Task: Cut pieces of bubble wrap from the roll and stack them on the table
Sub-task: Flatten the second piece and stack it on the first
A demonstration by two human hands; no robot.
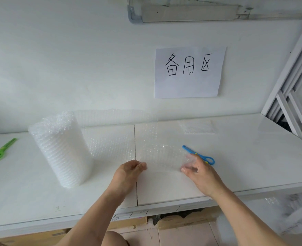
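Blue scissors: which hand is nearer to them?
Right. The right hand pinches the bubble wrap sheet directly in front of the blue scissors, partly overlapping them in view. The left hand holds the sheet's other edge, farther left.

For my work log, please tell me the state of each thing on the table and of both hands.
Bubble wrap roll: upright, partly unrolled.
Unrolled sheet: pulled out rightward, both hands holding it.
Left hand: grips the sheet's near edge.
Right hand: pinches the sheet's end.
Blue scissors: lying closed.
Green scissors: lying unused, far left.
Cut pieces: flat, far right.
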